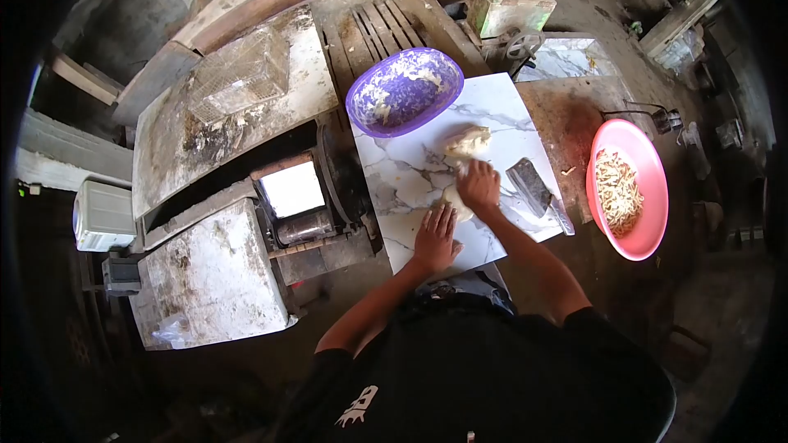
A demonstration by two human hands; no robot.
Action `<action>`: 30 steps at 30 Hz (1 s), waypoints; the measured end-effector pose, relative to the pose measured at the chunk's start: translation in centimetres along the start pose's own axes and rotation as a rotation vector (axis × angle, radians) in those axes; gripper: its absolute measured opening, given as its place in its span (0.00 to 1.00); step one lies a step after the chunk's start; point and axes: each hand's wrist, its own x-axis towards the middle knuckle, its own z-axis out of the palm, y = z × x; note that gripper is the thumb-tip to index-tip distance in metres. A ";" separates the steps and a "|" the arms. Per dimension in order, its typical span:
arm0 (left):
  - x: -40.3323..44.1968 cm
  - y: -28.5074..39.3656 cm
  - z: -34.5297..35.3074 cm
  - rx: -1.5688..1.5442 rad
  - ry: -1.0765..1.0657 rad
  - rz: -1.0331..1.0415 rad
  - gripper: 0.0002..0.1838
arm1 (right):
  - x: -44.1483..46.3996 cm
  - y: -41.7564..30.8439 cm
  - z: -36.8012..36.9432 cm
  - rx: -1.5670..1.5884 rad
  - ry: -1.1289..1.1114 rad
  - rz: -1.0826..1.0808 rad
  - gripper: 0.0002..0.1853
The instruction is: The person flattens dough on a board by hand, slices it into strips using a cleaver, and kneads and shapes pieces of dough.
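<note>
My left hand [437,239] lies with its fingers stretched out on the near edge of a pale piece of dough [456,203]. Just beyond it, my right hand [479,186] has its fingers curled down, and pale dough shows at the fingertips. Farther up the marble-patterned board [394,215] rests a larger, rougher lump of dough [469,142], apart from my left hand. To the right of my right hand lies a broad, dark-bladed cleaver [530,185], its handle toward the board's right edge.
A purple basin [405,92] smeared with dough stands at the board's far left corner. On the right is a pink basin [659,189] holding many pale strips. A machine with a white plate [293,190] stands left, near a wire basket [242,78] on a stained table.
</note>
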 end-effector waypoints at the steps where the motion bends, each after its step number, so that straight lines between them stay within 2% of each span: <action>1: -0.1 0.0 -0.2 0.033 -0.084 -0.021 0.45 | -1.3 -0.9 1.5 0.028 0.121 -0.049 0.31; 2: -0.3 0.1 -0.4 0.065 -0.168 -0.043 0.45 | -2.4 -1.5 3.0 0.056 0.240 -0.100 0.31; 3: -0.5 0.3 -0.9 0.059 -0.181 -0.046 0.45 | -2.9 -1.9 3.4 0.081 0.261 -0.132 0.29; 6: -0.3 1.0 -1.0 0.051 -0.068 -0.059 0.47 | -1.2 -0.7 2.2 0.082 0.147 -0.125 0.28; 8: -0.2 1.6 -1.1 0.067 -0.066 -0.071 0.49 | 1.1 1.4 1.5 0.000 0.309 -0.322 0.24; 10: 0.0 2.5 -1.4 0.109 -0.209 -0.151 0.50 | 2.5 2.1 1.2 -0.014 0.217 -0.334 0.23; 11: -0.1 2.8 -1.6 0.104 -0.211 -0.151 0.50 | 2.3 2.5 1.5 -0.069 0.329 -0.418 0.24; 14: 0.3 3.0 -2.6 0.129 -0.290 -0.185 0.50 | -1.4 -0.3 0.7 -0.121 0.391 -0.356 0.24; 15: 0.2 3.0 -2.7 0.106 -0.294 -0.184 0.50 | -2.6 -0.4 1.1 -0.126 0.420 -0.452 0.24; 19: 0.1 2.9 -1.8 0.086 -0.214 -0.192 0.52 | 0.1 0.7 0.6 -0.045 0.262 -0.402 0.20; 22: -0.5 3.2 -1.5 0.096 -0.200 -0.199 0.52 | 6.1 3.6 1.6 0.080 0.410 -0.573 0.18; 25: -0.2 2.6 -1.4 0.071 -0.235 -0.206 0.52 | 7.4 3.9 1.9 0.143 0.311 -0.500 0.15; 28: -0.3 2.6 -1.5 0.031 -0.199 -0.224 0.52 | 3.9 2.4 0.7 -0.032 0.301 -0.562 0.14; 29: -0.4 2.7 -1.8 0.037 -0.216 -0.228 0.51 | 1.8 0.9 -0.8 -0.086 0.082 -0.437 0.18; 30: -0.5 2.8 -2.0 0.043 -0.235 -0.228 0.51 | 0.0 1.0 -0.1 -0.062 0.164 -0.453 0.16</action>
